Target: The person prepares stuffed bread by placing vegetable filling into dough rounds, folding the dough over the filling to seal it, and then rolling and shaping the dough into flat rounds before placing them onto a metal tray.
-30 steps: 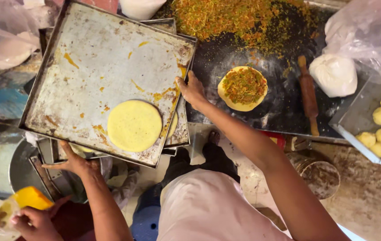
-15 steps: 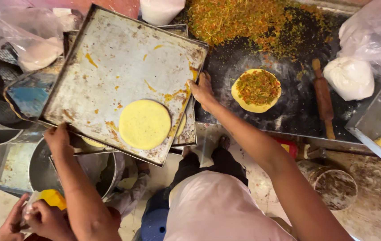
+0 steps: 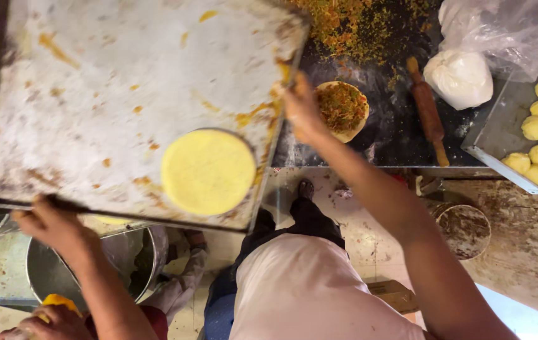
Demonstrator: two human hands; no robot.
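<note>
L hand (image 3: pixel 55 225) low at frame left, fingers curled tight, gripping from underneath, knuckles up, blurred. L forearm bare, running down to bottom edge, elbow out of view. R hand (image 3: pixel 303 113) raised higher, mid-frame, fingers closed in a pinch grip, thumb on top. R arm bare, stretched long, diagonal from lower right corner. Both wrists roughly straight.

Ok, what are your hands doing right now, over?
Left hand and right hand grip the tray edges. Yellow disc lies on it. Nothing blocking.
</note>
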